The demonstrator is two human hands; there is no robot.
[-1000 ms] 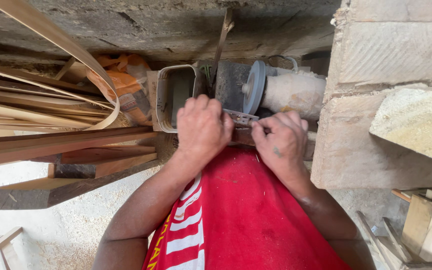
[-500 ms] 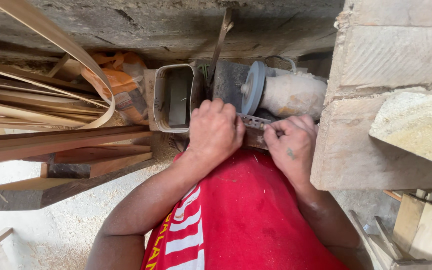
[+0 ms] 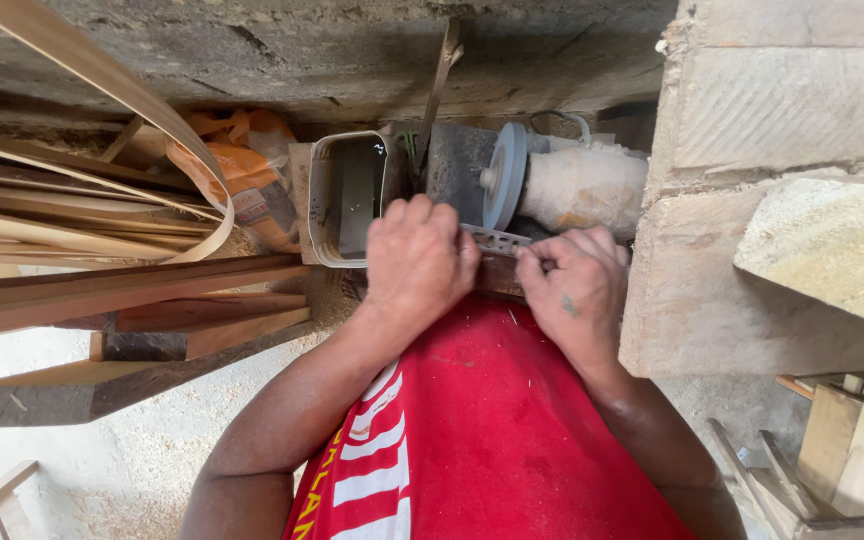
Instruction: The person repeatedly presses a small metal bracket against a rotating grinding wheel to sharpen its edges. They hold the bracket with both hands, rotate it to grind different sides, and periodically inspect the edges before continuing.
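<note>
My left hand (image 3: 415,262) and my right hand (image 3: 574,285) together grip a thin flat metal blade (image 3: 497,240) with small holes, held across in front of a grey grinding wheel (image 3: 507,172). The wheel is mounted on a dusty white motor (image 3: 584,187). The blade lies just below the wheel's rim; contact with it cannot be told. A brown wooden rest (image 3: 500,275) shows beneath the blade. Both hands have their fingers curled over the blade's ends. My red shirt fills the lower middle.
A grey rectangular plastic tub (image 3: 323,200) stands left of the grinder. Long wooden planks (image 3: 122,295) and bent thin strips (image 3: 102,90) pile at the left. A concrete block wall (image 3: 782,180) rises at the right. Sawdust covers the floor (image 3: 72,470).
Both hands have shifted a little to the right along the grinder with the blade. The blade's perforated edge now shows more between the hands.
</note>
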